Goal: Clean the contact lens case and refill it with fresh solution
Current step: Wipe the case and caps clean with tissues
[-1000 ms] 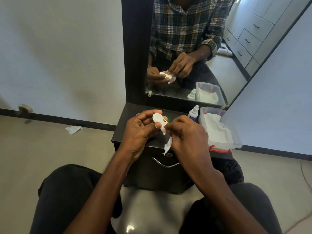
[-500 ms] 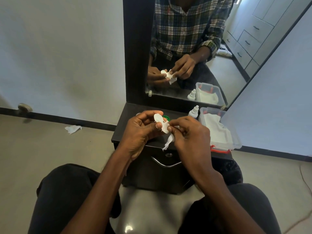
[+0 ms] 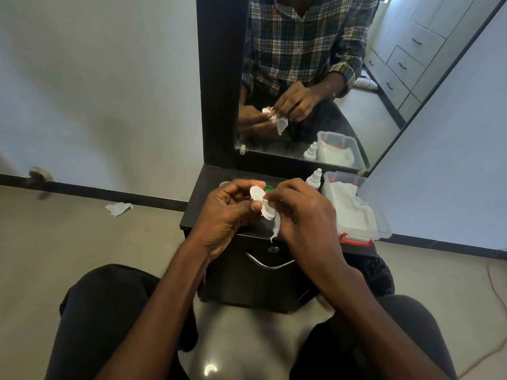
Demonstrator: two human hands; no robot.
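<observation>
My left hand (image 3: 230, 215) grips a white contact lens case (image 3: 259, 197) above the dark cabinet top (image 3: 203, 204), its underside turned toward me. My right hand (image 3: 304, 215) pinches a strip of white tissue (image 3: 275, 227) against the case's far side; the tissue's tail hangs down between my hands. A green cap (image 3: 269, 187) lies on the cabinet just behind the case, mostly hidden by my fingers. The white solution bottle (image 3: 315, 179) stands upright behind my right hand. The mirror (image 3: 384, 78) shows the same hands with tissue pressed into the case.
A clear plastic box (image 3: 381, 229) with red latches holds white tissues at the cabinet's right end. A small clear item (image 3: 223, 184) sits at the back left of the top. A crumpled tissue (image 3: 119, 208) lies on the floor to the left. My knees flank the cabinet drawer handle (image 3: 270, 264).
The case has tilted a little in my left hand, and my right fingers have shifted the tissue along it. Both hands stay in the same spot above the cabinet.
</observation>
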